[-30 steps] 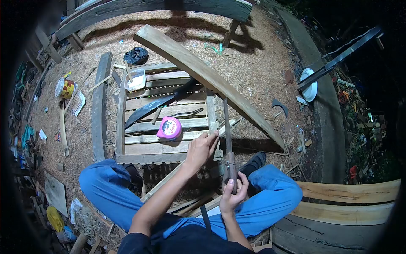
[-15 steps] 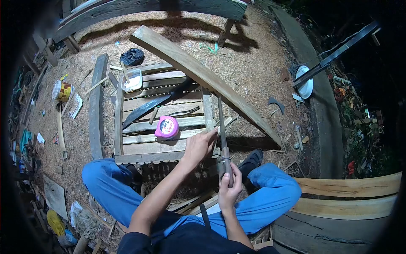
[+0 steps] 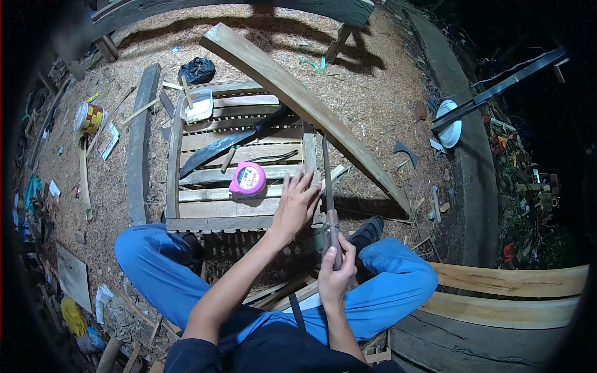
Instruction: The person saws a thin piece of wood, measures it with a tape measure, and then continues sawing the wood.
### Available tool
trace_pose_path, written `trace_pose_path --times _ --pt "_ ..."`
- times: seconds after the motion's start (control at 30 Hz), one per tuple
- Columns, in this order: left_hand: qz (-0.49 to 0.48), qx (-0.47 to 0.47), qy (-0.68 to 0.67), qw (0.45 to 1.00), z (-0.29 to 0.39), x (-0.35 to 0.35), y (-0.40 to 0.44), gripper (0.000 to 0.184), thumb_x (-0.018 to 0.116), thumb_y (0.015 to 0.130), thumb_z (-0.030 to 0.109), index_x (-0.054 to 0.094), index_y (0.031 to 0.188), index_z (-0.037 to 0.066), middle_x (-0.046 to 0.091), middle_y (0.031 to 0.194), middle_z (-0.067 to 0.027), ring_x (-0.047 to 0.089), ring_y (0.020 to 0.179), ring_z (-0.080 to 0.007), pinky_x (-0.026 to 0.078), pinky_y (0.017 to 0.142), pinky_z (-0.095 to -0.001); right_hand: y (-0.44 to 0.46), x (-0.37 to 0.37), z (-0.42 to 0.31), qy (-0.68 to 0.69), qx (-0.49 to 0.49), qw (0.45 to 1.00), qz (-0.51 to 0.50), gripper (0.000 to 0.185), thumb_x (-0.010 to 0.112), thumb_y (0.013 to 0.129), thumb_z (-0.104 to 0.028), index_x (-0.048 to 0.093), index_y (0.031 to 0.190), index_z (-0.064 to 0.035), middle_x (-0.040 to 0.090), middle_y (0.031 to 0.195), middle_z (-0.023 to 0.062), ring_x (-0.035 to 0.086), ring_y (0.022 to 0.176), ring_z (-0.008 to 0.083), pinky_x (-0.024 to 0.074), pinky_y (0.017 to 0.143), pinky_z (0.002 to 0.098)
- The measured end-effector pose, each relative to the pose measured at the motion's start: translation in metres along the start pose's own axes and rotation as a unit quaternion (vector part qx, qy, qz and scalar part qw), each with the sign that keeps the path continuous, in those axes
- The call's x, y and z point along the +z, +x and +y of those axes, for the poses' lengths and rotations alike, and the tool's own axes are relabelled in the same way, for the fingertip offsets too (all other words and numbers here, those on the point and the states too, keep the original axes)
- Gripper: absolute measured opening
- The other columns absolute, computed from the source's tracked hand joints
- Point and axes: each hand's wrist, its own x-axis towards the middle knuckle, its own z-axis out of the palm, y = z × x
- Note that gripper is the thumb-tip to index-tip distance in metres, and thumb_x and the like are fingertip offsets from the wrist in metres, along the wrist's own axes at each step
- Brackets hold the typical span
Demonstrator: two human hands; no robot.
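Note:
My right hand (image 3: 337, 281) is closed around the dark handle of a long, narrow-bladed knife (image 3: 328, 180). Its blade points away from me, seen nearly edge-on, with its tip by the underside of a thick slanting wooden beam (image 3: 298, 102). My left hand (image 3: 295, 208) is open beside the blade, fingers spread over the right front corner of a low slatted wooden table (image 3: 217, 222). Whether its fingertips touch the blade, I cannot tell. A pink tape measure (image 3: 249, 179) sits on the slats to the left of that hand.
On the slats also lie a large machete (image 3: 214, 152), a curved thin tool (image 3: 273, 157) and a clear plastic tub (image 3: 198, 105). Left of the table is a grey plank (image 3: 144, 143). Pale boards (image 3: 516, 280) are at the right, and a bench (image 3: 236, 15) stands behind.
My left hand's fingers have gone from gathered near the blade to spread apart. My right hand still grips the knife in about the same place. The whole view has shifted slightly.

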Motion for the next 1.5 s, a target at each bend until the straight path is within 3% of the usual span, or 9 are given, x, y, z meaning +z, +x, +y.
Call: trace_pose_path --times 0.37,0.43,0.63,0.7,0.77,0.8,1.03,1.4,1.5 --pt "-0.017 -0.028 -0.047 0.998 -0.002 -0.003 0.001 0.025 0.067 0.099 0.013 0.068 0.122 0.003 0.050 0.156 -0.0223 0.036 0.151 -0.0459 0.026 0.122 -0.0653 -0.008 -0.005 -0.025 -0.046 -0.058 0.997 0.012 0.032 0.060 0.102 -0.012 0.059 0.130 0.0049 0.072 0.113 0.0241 0.074 0.095 0.0299 0.0576 0.083 0.0404" --pt "-0.047 0.017 -0.016 0.999 0.001 -0.004 0.001 0.026 0.067 0.099 0.014 0.068 0.123 0.003 0.048 0.157 -0.0225 0.035 0.152 -0.0455 0.026 0.123 -0.0648 -0.019 -0.017 -0.013 -0.070 -0.048 0.996 0.003 0.029 0.058 0.105 -0.012 0.059 0.129 0.0048 0.073 0.107 0.0189 0.071 0.088 0.0171 0.0568 0.078 0.0332" --pt "-0.016 -0.009 -0.049 0.999 0.006 0.006 0.002 0.027 0.064 0.101 0.015 0.067 0.125 0.002 0.046 0.158 -0.0234 0.034 0.152 -0.0437 0.025 0.123 -0.0656 -0.016 0.001 -0.027 -0.075 -0.022 0.997 0.014 0.031 0.060 0.104 -0.012 0.057 0.130 0.0056 0.073 0.107 0.0182 0.069 0.087 0.0163 0.0564 0.076 0.0335" --pt "-0.022 -0.019 -0.006 1.000 0.006 0.004 0.001 0.030 0.061 0.103 0.018 0.065 0.128 0.003 0.046 0.158 -0.0240 0.035 0.153 -0.0409 0.024 0.125 -0.0621 -0.018 0.008 -0.019 -0.109 -0.135 0.984 0.044 0.032 0.060 0.104 -0.013 0.058 0.130 0.0050 0.073 0.103 0.0183 0.069 0.085 0.0165 0.0562 0.075 0.0330" --pt "-0.030 -0.018 0.000 0.999 0.007 0.002 0.001 0.028 0.061 0.103 0.018 0.065 0.126 0.003 0.044 0.159 -0.0238 0.033 0.154 -0.0412 0.024 0.125 -0.0621 -0.017 -0.007 -0.015 -0.066 -0.069 0.995 0.027 0.031 0.060 0.104 -0.012 0.059 0.130 0.0048 0.074 0.104 0.0192 0.071 0.085 0.0187 0.0567 0.075 0.0348" --pt "-0.035 -0.010 0.004 0.999 0.009 0.000 0.001 0.028 0.061 0.103 0.018 0.065 0.126 0.003 0.043 0.160 -0.0237 0.032 0.154 -0.0415 0.024 0.125 -0.0622 -0.014 -0.017 -0.029 -0.064 -0.038 0.997 0.008 0.034 0.061 0.102 -0.014 0.058 0.131 0.0035 0.071 0.118 0.0283 0.075 0.103 0.0387 0.0586 0.085 0.0438" --pt "-0.028 -0.011 -0.041 0.999 0.006 0.007 0.001 0.026 0.062 0.102 0.014 0.063 0.126 0.003 0.040 0.162 -0.0235 0.029 0.155 -0.0443 0.025 0.123 -0.0663 -0.005 -0.004 -0.039 -0.071 -0.071 0.995 0.005 0.040 0.059 0.103 -0.016 0.057 0.139 0.0021 0.073 0.112 0.0270 0.076 0.096 0.0388 0.0584 0.081 0.0440" --pt "-0.045 0.006 0.066 0.997 0.010 0.008 -0.002 0.029 0.058 0.104 0.019 0.061 0.129 0.004 0.039 0.163 -0.0228 0.028 0.156 -0.0415 0.024 0.124 -0.0638 -0.034 -0.005 -0.001 -0.022 -0.039 0.998 0.048 0.046 0.060 0.102 -0.013 0.058 0.144 0.0055 0.075 0.116 0.0238 0.075 0.085 0.0224 0.0575 0.076 0.0354" --pt "-0.031 -0.005 0.024 0.999 0.008 0.008 0.002 0.029 0.059 0.104 0.018 0.062 0.128 0.001 0.040 0.162 -0.0234 0.028 0.155 -0.0437 0.024 0.123 -0.0655 -0.045 -0.024 -0.022 -0.030 -0.037 0.999 0.022 0.046 0.058 0.105 -0.015 0.056 0.144 0.0093 0.072 0.117 0.0123 0.064 0.091 0.0125 0.0543 0.080 0.0283"
